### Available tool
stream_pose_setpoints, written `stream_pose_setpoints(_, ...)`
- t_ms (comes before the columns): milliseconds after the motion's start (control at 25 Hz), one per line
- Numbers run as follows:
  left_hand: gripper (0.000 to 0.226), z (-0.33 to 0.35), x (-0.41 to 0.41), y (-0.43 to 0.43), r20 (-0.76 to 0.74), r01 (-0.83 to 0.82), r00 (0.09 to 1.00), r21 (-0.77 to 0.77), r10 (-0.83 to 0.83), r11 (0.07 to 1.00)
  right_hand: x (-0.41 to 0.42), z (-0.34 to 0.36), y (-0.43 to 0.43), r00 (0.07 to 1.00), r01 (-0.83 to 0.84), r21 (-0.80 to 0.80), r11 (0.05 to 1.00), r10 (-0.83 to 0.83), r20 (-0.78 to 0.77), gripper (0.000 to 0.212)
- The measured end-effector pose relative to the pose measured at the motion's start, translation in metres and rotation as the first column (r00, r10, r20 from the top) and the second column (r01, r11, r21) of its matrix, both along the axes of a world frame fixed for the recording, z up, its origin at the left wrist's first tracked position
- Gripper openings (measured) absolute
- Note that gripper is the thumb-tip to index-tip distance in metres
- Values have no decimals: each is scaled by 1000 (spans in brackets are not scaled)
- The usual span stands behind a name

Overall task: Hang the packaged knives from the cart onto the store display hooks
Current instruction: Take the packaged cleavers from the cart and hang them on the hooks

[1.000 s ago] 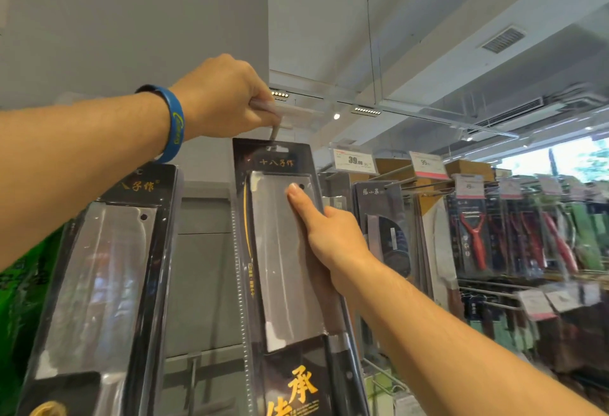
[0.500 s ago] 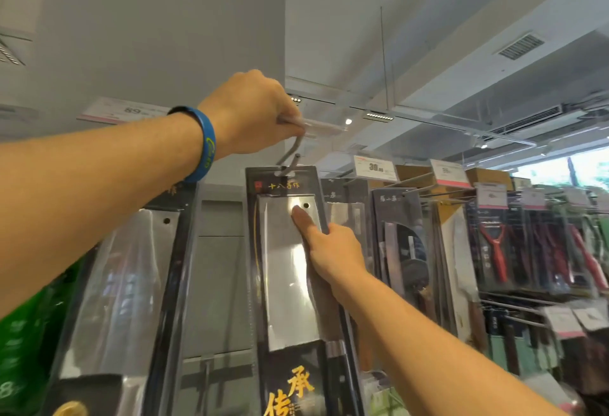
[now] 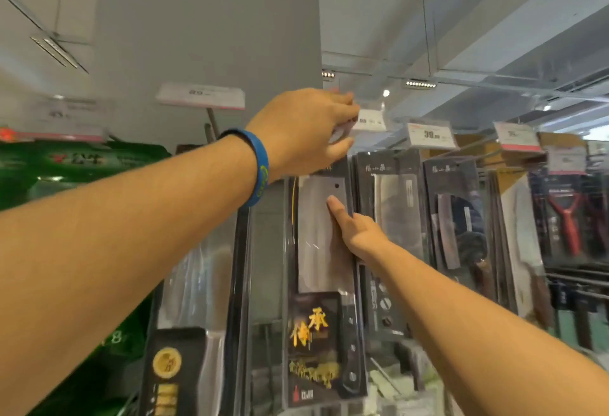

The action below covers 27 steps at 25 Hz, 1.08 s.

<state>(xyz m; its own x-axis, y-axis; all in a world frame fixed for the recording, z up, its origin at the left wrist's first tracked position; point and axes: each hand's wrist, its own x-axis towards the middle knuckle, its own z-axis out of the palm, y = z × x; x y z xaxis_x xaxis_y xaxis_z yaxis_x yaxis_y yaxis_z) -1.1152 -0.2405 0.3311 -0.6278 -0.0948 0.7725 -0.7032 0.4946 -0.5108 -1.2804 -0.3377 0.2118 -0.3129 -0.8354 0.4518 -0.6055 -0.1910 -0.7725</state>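
Knives in black blister packs hang in a row along the store display, running off to the right. The packaged cleaver sits upright in the middle of the view, just right of a grey column, with its steel blade showing through clear plastic and gold characters on the black card below.

The right hand grips this pack along its right edge. Its thumb presses flat on the front over the blade, and the other fingers are hidden behind the pack.

The left hand, with a blue wristband on the wrist, reaches up above the pack's top edge. Its fingers and thumb close around the left end of a small white price label. The hand covers the top of the pack, so I cannot tell whether the hang hole is on a hook.

Just left of the cleaver hangs another knife pack with a round gold seal low on it, and green packages fill the far left. To the right are two more dark knife packs, a label reading 39, and farther right a red peeler.
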Motion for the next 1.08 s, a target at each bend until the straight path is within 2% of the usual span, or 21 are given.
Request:
stream_pose_setpoints(80,49,-40,0,1,-155,212,968,97,-195,973,-7,-16,16,996,65,-30,997,-66,-60,80)
stream_pose_setpoints(160,47,-86,1,0,-388,445,835,60,-390,894,-18,-41,37,979,183,-137,974,-194,-71,71)
stream_pose_setpoints(240,39,-138,-2,0,-576,621,660,59,-482,781,-28,-73,64,980,195,-260,946,-200,10,61)
stream_pose_setpoints(280,30,-166,-9,2,-676,729,566,144,-472,669,-33,-93,82,988,153,-316,937,-136,76,56)
stream_pose_setpoints(320,20,-192,-17,4,-768,827,486,250,-417,504,-35,-113,102,990,101,-369,924,-56,130,52)
stream_pose_setpoints(360,12,-220,-29,8,-833,877,452,350,-319,329,-38,-135,125,985,68,-391,918,1,175,49)
stream_pose_setpoints(400,9,-250,-43,12,-860,884,463,429,-216,185,-42,-161,151,979,67,-388,919,14,203,46)
stream_pose_setpoints(520,13,-354,-90,26,-825,815,565,564,-36,-134,-70,-256,234,957,199,-249,948,-132,260,41)
stream_pose_setpoints(600,15,-438,-116,54,-740,703,672,626,29,-336,-84,-337,309,907,328,-47,943,-301,294,38)
stream_pose_setpoints(680,16,-520,-136,99,-608,533,792,644,57,-549,-88,-418,401,784,442,228,868,-497,371,34)
stream_pose_setpoints(760,18,-588,-147,148,-486,371,872,595,48,-713,-83,-486,493,587,489,448,748,-662,466,31)
stream_pose_setpoints(840,19,-637,-157,195,-398,238,917,553,-2,-799,-75,-536,579,366,529,584,616,-786,498,31)
stream_pose_setpoints(920,19,-674,-176,246,-302,95,948,565,-98,-820,-65,-573,658,165,553,670,495,-853,494,33)
stream_pose_setpoints(1080,17,-717,-223,350,-91,-222,941,560,-325,-798,-52,-619,779,-108,572,744,346,-867,486,37)
